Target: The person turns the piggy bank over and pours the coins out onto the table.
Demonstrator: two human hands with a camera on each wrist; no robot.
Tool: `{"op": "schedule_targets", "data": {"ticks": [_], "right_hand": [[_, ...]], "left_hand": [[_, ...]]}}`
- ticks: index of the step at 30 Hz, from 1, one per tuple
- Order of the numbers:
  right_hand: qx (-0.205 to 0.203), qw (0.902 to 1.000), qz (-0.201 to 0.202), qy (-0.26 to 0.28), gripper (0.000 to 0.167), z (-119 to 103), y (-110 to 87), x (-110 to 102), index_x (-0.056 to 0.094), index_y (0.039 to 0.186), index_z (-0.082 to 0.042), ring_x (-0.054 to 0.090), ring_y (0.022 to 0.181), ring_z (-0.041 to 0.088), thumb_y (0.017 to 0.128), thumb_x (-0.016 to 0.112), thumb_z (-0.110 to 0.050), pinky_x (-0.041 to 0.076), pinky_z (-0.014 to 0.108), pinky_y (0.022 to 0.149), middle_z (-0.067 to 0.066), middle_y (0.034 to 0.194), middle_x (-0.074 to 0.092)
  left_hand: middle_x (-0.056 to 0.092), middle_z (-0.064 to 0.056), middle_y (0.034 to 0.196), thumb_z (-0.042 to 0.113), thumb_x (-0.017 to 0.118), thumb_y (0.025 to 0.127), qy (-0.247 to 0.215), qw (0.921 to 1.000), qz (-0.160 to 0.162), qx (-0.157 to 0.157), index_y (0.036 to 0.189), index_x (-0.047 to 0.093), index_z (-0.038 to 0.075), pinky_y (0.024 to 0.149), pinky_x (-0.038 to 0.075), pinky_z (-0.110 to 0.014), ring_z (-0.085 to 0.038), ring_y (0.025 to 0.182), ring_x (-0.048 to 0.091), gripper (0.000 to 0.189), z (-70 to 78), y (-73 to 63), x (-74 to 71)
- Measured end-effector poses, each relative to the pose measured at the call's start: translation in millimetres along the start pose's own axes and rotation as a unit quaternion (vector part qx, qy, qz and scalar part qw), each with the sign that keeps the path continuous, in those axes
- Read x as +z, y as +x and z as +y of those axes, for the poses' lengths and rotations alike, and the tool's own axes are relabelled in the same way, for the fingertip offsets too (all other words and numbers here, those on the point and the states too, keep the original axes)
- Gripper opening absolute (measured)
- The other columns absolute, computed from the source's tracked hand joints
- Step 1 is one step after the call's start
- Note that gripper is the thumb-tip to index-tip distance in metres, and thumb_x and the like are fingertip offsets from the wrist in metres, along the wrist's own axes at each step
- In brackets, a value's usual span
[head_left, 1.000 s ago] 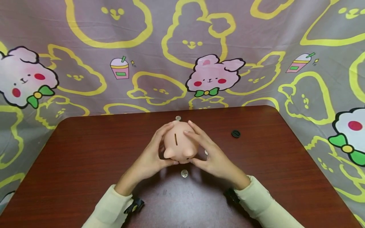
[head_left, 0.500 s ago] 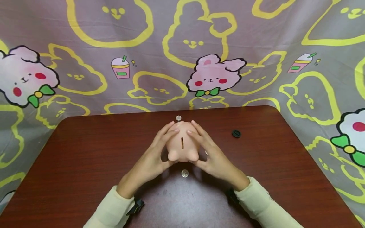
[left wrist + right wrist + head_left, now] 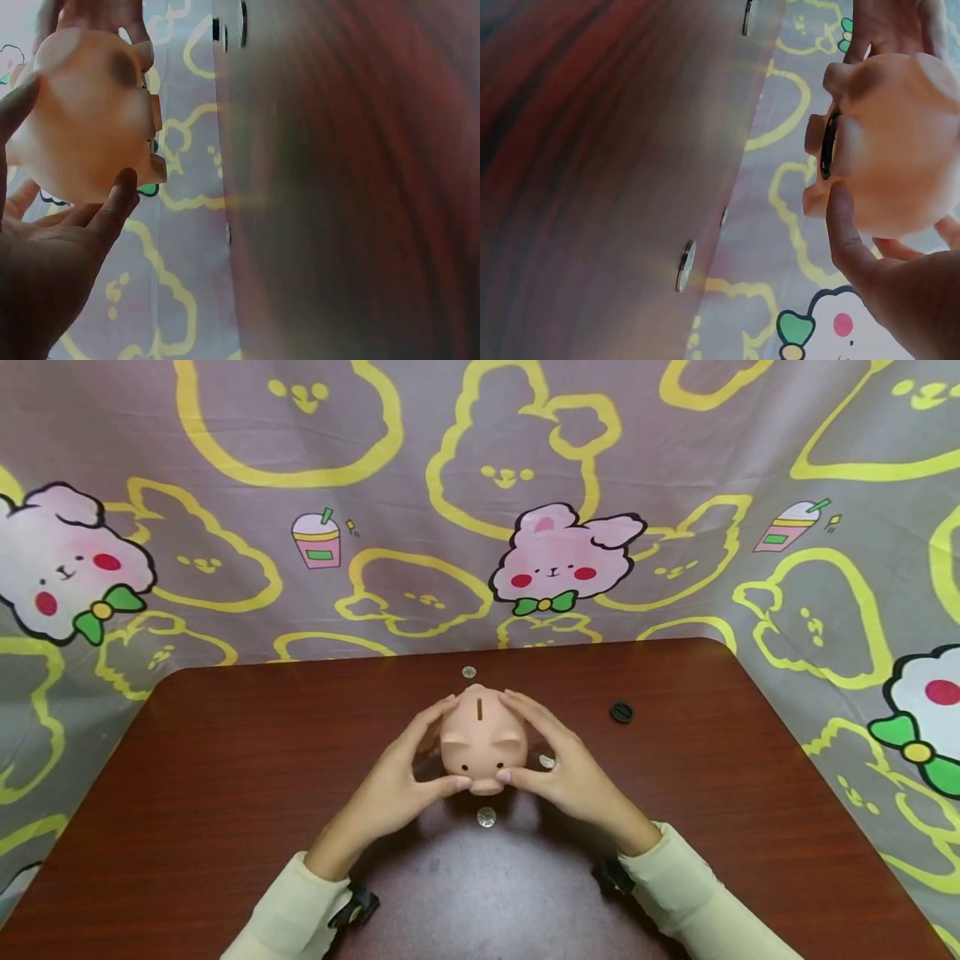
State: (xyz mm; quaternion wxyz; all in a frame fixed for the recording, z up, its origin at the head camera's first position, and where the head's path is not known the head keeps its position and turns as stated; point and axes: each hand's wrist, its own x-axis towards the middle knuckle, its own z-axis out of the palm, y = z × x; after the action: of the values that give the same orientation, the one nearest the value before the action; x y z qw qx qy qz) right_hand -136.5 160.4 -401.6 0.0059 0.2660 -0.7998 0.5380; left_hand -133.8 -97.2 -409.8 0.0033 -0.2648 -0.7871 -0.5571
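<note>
Both hands hold a pink piggy bank in the head view, its snout towards the person and its coin slot on top. The left hand grips one side, thumb near the snout and fingers along the flank. On the other side the right hand grips it the same way. The wrist views show the piggy bank raised off the table, with its short feet towards the tabletop. A dark-edged opening shows at its underside in the right wrist view.
Silver coins lie on the brown table: a front coin, a back coin and a coin by the right hand. A round black plug lies to the right. A patterned curtain hangs behind.
The piggy bank has tipped so that its face and eyes now show and its slot sits farther back. It was turned slightly at first and now faces the person squarely. Both hands keep their hold.
</note>
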Motion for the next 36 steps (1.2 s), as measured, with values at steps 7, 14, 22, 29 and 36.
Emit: {"op": "schedule_targets", "data": {"ticks": [7, 14, 22, 29, 36], "right_hand": [[0.062, 0.9957, 0.008, 0.068, 0.071, 0, 2.6, 0, 0.043, 0.16, -0.02, 0.059, 0.129, 0.033, 0.097, 0.076, -0.015, 0.06, 0.035, 0.091, 0.008, 0.154, 0.049], [0.135, 0.9854, -0.014, 0.103, 0.065, -3, 5.6, -2, 0.043, 0.159, -0.018, 0.062, 0.122, 0.028, 0.101, 0.07, -0.02, 0.06, 0.032, 0.083, 0.012, 0.155, 0.051], [0.201, 0.9645, -0.037, 0.167, 0.057, -6, 9.9, -1, 0.044, 0.157, -0.015, 0.072, 0.098, 0.024, 0.105, 0.064, -0.025, 0.062, 0.035, 0.072, 0.019, 0.151, 0.051], [0.117, 0.9835, -0.032, 0.134, 0.076, -1, 7.0, -3, 0.041, 0.16, -0.024, 0.056, 0.136, 0.031, 0.094, 0.077, -0.012, 0.058, 0.029, 0.092, 0.008, 0.161, 0.044], [-0.011, 0.9979, -0.03, 0.056, 0.082, -3, 4.8, 1, 0.045, 0.159, -0.016, 0.037, 0.153, 0.03, 0.088, 0.082, 0.001, 0.049, 0.026, 0.109, 0.003, 0.172, 0.024]], "left_hand": [[0.039, -0.011, 0.164, 0.012, 0.076, 0.097, -0.123, 0.9901, -0.02, -0.065, 0.161, 0.036, 0.026, 0.096, 0.06, -0.033, -0.039, 0.142, 0.053, 0.076, 6.7, 3.7, 1.8], [0.047, -0.017, 0.155, 0.023, 0.066, 0.105, -0.131, 0.9825, -0.005, -0.132, 0.16, 0.039, 0.019, 0.086, 0.063, -0.037, -0.034, 0.122, 0.068, 0.061, 12.0, 6.8, 2.3], [0.053, -0.022, 0.142, 0.032, 0.054, 0.111, -0.143, 0.9711, -0.016, -0.191, 0.159, 0.039, 0.017, 0.078, 0.064, -0.045, -0.026, 0.088, 0.077, 0.053, 9.3, 7.3, 4.3], [0.037, -0.009, 0.165, 0.01, 0.074, 0.098, -0.145, 0.982, -0.033, -0.116, 0.161, 0.038, 0.026, 0.091, 0.06, -0.03, -0.037, 0.131, 0.062, 0.075, 9.3, 6.5, -3.5], [0.025, -0.002, 0.171, -0.007, 0.08, 0.087, -0.146, 0.984, -0.044, -0.092, 0.162, 0.032, 0.031, 0.093, 0.061, -0.031, -0.035, 0.13, 0.06, 0.097, 6.7, 7.2, -4.0]]}}
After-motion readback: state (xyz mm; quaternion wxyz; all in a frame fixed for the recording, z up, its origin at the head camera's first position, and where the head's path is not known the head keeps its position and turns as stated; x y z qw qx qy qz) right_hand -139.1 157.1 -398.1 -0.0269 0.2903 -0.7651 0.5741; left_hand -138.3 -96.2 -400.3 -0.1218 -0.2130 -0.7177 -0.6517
